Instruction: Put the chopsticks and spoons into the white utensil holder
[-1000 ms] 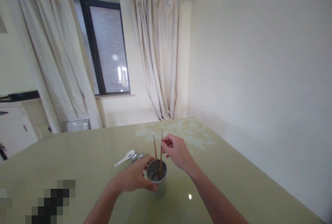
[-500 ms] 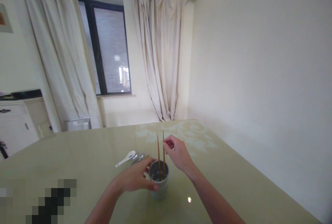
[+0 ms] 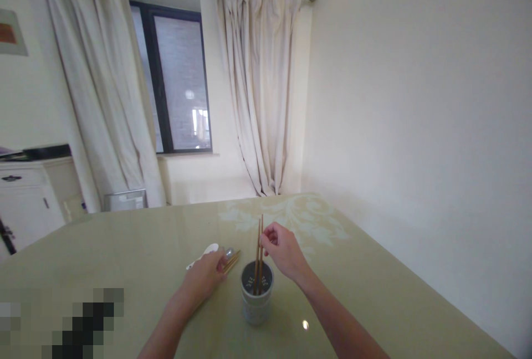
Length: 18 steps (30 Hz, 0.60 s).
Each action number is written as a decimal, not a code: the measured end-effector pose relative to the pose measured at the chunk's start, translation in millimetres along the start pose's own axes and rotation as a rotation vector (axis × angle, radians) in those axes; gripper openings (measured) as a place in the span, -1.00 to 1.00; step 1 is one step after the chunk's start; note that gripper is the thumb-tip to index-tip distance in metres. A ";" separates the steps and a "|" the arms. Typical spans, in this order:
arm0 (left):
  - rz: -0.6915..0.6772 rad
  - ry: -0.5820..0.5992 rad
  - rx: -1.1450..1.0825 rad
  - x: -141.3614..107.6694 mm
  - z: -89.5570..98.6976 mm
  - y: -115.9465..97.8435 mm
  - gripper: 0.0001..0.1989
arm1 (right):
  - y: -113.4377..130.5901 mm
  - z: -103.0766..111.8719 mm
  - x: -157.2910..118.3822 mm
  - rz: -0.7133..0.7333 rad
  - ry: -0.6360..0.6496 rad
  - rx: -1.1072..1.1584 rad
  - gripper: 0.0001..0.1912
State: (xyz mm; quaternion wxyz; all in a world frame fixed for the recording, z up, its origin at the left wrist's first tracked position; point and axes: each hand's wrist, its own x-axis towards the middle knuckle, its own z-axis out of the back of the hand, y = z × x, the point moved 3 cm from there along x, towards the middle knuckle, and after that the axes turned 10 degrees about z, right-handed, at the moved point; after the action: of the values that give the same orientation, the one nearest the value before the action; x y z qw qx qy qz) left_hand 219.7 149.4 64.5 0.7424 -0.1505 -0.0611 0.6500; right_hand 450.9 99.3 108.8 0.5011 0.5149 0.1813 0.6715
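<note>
A pale utensil holder (image 3: 256, 312) with a dark perforated inner base stands upright on the table. Two wooden chopsticks (image 3: 256, 256) stand in it, close together. My right hand (image 3: 285, 251) pinches one of them near its upper end. Left of the holder, my left hand (image 3: 203, 278) lies low over the table with its fingers curled at several loose chopsticks (image 3: 231, 262); their near ends are hidden by the hand. Just beyond it are a white spoon (image 3: 211, 248) and a shiny metal spoon (image 3: 229, 252), both partly covered.
The greenish table (image 3: 124, 259) meets a plain wall on the right. Behind it hang long curtains (image 3: 266, 82) beside a dark-framed window (image 3: 183, 82). A white cabinet (image 3: 25, 198) stands at the far left.
My left hand has let go of the holder and moved left to the loose chopsticks. The two standing chopsticks are closer together, with my right hand still at one.
</note>
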 end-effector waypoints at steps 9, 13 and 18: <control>0.051 -0.007 0.113 3.5 -14.5 12.1 -0.82 | -1.0 0.0 -1.9 -0.020 0.003 0.032 -0.91; 0.058 -0.007 0.129 -0.2 -12.7 8.5 -0.87 | 0.3 0.4 -2.7 -0.024 0.011 -0.015 -0.90; 0.012 0.003 0.068 -2.1 5.1 8.9 -0.92 | 10.4 10.1 -0.2 0.009 -0.016 -0.046 -0.86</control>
State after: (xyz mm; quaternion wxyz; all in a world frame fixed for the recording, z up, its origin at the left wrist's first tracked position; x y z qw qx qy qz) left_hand 209.5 149.0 66.9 0.7432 -0.1266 -0.0371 0.6559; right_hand 454.7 91.9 120.7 0.5113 0.5092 0.1596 0.6736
